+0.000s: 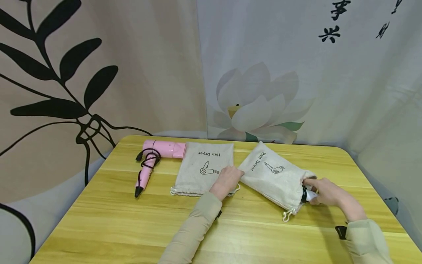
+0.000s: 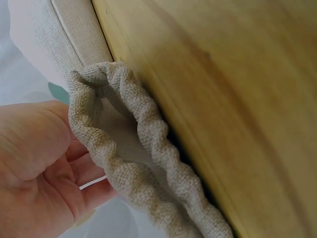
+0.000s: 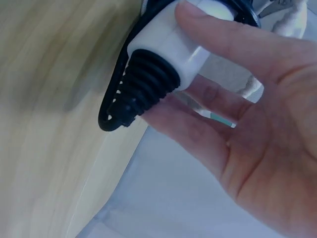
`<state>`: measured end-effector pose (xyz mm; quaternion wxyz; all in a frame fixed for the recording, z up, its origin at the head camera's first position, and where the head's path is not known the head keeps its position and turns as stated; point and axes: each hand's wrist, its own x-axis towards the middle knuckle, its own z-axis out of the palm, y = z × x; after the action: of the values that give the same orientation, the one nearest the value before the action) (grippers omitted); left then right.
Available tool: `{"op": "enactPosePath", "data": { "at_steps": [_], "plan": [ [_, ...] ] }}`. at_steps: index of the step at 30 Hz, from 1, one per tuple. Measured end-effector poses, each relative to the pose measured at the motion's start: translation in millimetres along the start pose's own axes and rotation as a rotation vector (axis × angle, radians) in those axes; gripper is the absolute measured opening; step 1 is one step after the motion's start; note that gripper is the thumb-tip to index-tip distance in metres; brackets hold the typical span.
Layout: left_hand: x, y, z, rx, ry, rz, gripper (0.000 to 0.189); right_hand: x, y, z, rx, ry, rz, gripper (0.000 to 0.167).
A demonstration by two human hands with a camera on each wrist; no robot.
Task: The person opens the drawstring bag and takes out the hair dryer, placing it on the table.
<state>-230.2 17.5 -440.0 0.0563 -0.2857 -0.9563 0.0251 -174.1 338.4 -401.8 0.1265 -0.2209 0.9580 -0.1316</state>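
A beige drawstring bag (image 1: 268, 174), printed "Hair Dryer", lies slanted on the right side of the table. My left hand (image 1: 226, 180) pinches its left corner; those fingertips are partly hidden behind another bag's gathered mouth in the left wrist view. A white hair dryer handle (image 3: 168, 42) with a black ribbed cord end sticks out of the slanted bag's mouth. My right hand (image 1: 331, 192) grips this handle, with the thumb on one side and fingers on the other. The rest of the hair dryer is hidden inside the bag.
A second printed drawstring bag (image 1: 194, 176) lies flat beside my left hand, its gathered mouth (image 2: 124, 173) towards me. Further left rests a pink hair dryer (image 1: 165, 148) with its black cord wound round the handle. A printed curtain (image 1: 158, 73) hangs behind the wooden table (image 1: 108, 220).
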Motion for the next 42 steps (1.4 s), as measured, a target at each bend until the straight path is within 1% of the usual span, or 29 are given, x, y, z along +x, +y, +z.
{"op": "enactPosePath", "data": {
  "at_steps": [2,8,13,15,18,20,22,25,28,30,34,38,42],
  "plan": [
    [0.1,0.4,-0.5,0.0,-0.008,-0.003,0.024,-2.0,3.5,0.6,-0.006,-0.003,0.011,0.049],
    [0.8,1.3,-0.3,-0.003,-0.032,-0.005,0.028,-7.9,10.5,0.3,0.005,-0.024,0.062,0.049],
    [0.3,1.4,-0.7,-0.027,-0.041,0.001,0.033,-8.5,9.3,2.5,-0.005,-0.01,0.081,0.048],
    [-0.4,1.8,-2.2,-0.063,-0.042,-0.005,0.036,-8.5,6.9,4.0,-0.019,-0.005,0.09,0.052],
    [-1.5,3.1,-5.9,-0.131,-0.042,-0.014,0.036,-8.5,1.3,6.1,-0.03,-0.02,0.116,0.067],
    [-1.9,4.9,-8.9,-0.195,-0.026,-0.006,0.035,-7.8,-2.9,7.8,-0.029,-0.027,0.125,0.078],
    [-1.6,7.3,-11.7,-0.272,-0.006,0.015,0.033,-6.1,-6.6,10.4,-0.036,-0.012,0.123,0.082],
    [-0.5,11.0,-13.6,-0.354,0.004,0.062,0.033,-2.2,-10.1,14.6,-0.065,0.048,0.09,0.069],
    [0.5,13.8,-11.1,-0.398,-0.028,0.093,0.039,0.8,-11.9,17.4,-0.105,0.091,0.072,0.052],
    [1.0,15.0,-8.5,-0.412,-0.055,0.104,0.043,2.2,-12.7,18.1,-0.122,0.102,0.075,0.044],
    [3.4,17.9,-4.2,-0.447,-0.102,0.095,0.049,3.5,-13.6,17.5,-0.15,0.111,0.098,0.036],
    [6.1,22.5,-3.0,-0.428,-0.156,0.078,0.051,3.5,-12.7,17.2,-0.175,0.114,0.118,0.031],
    [8.3,27.1,-3.4,-0.381,-0.187,0.065,0.052,2.8,-10.8,17.9,-0.171,0.117,0.12,0.027]
  ]
}}
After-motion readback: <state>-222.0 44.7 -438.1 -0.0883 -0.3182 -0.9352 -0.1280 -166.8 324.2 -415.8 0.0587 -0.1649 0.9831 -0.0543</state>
